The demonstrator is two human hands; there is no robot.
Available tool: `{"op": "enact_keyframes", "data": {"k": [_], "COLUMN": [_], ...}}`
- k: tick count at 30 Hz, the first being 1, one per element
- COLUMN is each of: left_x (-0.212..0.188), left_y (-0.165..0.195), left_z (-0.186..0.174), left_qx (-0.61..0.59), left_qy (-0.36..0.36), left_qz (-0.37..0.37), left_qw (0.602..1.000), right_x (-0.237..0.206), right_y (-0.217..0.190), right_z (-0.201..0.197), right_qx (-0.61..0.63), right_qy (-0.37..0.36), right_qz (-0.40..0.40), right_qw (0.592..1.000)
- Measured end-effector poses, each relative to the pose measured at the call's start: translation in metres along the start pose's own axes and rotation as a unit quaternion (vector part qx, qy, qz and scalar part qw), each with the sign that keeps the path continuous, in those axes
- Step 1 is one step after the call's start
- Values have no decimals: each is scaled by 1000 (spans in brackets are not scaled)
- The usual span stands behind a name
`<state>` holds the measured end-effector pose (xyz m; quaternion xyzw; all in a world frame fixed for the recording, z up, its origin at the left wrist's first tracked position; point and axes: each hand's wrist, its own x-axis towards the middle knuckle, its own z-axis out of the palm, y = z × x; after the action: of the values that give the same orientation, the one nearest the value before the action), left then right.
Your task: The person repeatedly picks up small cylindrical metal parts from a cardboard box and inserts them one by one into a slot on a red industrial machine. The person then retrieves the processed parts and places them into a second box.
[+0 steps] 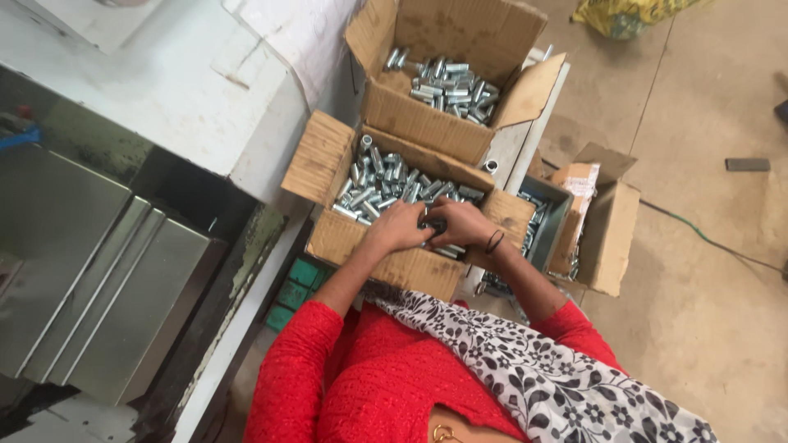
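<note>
Hands buried mid-frame in the near cardboard box (394, 267) of metal sleeves (382, 182), my left hand (400, 227) and right hand (460, 223) close around a cluster, with most pieces untouched and the upper box (423, 123) full.

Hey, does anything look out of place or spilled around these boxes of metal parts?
One stray metal sleeve sits outside the boxes, on the white ledge between the near box and the far box. Both hands, left and right, are in the near box. Nothing looks spilled.
</note>
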<state>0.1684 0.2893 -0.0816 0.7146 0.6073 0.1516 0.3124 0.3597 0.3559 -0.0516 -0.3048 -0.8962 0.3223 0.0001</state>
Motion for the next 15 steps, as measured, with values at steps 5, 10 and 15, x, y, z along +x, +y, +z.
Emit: {"op": "enact_keyframes", "data": {"k": [5, 10, 15], "left_x": [4, 12, 18], "left_y": [3, -8, -16], "left_z": [-2, 1, 3], "left_qx": [42, 0, 4], "left_qy": [-28, -47, -92], "left_qz": [-11, -31, -67], "left_qw": [999, 998, 993], "right_x": [-3, -5, -2], "right_y": [-14, -25, -29], "right_z": [3, 4, 7], "right_qx": [-62, -95, -120], "right_qy": [-9, 14, -18], "right_qz": [58, 65, 105], "right_qw": [996, 993, 987]}}
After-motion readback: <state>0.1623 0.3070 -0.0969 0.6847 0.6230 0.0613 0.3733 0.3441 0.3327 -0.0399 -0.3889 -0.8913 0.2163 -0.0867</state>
